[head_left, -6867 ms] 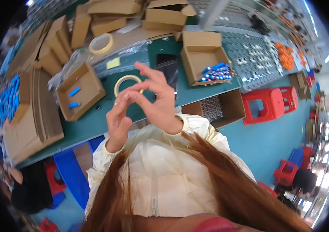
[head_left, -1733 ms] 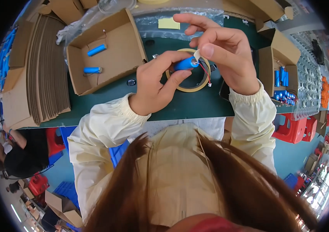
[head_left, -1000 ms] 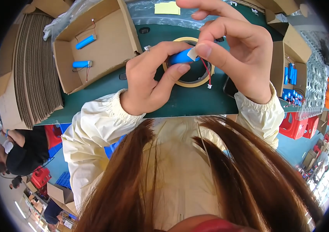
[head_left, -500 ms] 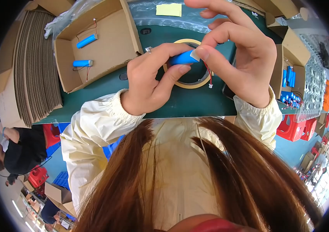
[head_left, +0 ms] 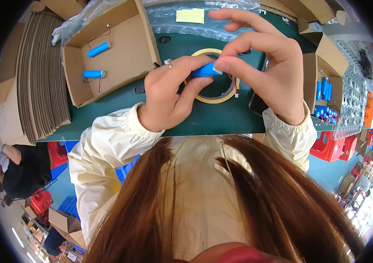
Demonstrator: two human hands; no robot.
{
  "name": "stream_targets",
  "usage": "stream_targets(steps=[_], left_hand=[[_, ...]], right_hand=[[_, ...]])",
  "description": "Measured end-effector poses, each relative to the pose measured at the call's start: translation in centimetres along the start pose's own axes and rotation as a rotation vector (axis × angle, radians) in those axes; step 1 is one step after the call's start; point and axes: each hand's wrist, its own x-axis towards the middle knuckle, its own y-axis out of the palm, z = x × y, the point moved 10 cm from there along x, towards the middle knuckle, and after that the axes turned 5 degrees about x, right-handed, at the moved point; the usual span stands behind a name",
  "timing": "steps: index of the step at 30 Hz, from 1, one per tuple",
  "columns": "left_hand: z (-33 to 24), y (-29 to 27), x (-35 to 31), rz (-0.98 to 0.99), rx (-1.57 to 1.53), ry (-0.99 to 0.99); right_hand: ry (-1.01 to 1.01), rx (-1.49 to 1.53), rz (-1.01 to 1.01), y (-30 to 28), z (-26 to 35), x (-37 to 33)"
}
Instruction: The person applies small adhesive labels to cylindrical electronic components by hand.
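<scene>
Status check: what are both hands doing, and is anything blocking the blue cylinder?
Left hand gripping blue cylinder. Right hand at its end, thumb on white piece. Red wire hanging over the tape roll; nothing seen blocking the cylinder.

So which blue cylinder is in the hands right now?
The blue cylinder in the left hand, its end at the right hand; the others are untouched, two in the left box.
</scene>
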Motion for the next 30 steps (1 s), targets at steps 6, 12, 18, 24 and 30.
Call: stream_targets(steps=[6,12,18,24,30], left_hand=[[-0.1,0.5,-0.3,0.042,0.042,0.015],[0.4,0.4,-0.3,0.020,0.018,-0.007],[0.3,-0.4,-0.1,-0.039,0.041,-0.023],[-0.5,-1.0,-0.1,-0.092,0.070,0.004],[0.3,-1.5,-0.5,-0.121,0.077,-0.069]], right_hand=[[0.169,0.148,0.106,0.9,-2.3,-0.2],[0.353,0.428,0.177,2.3,-4.8,-0.7],[0.241,0.582,-0.034,1.8,-4.3,-0.4],[-0.114,0.324,-0.125,0.4,-1.3,-0.8],[-0.101,0.319,-0.111,2.0,-1.6,-0.8]])
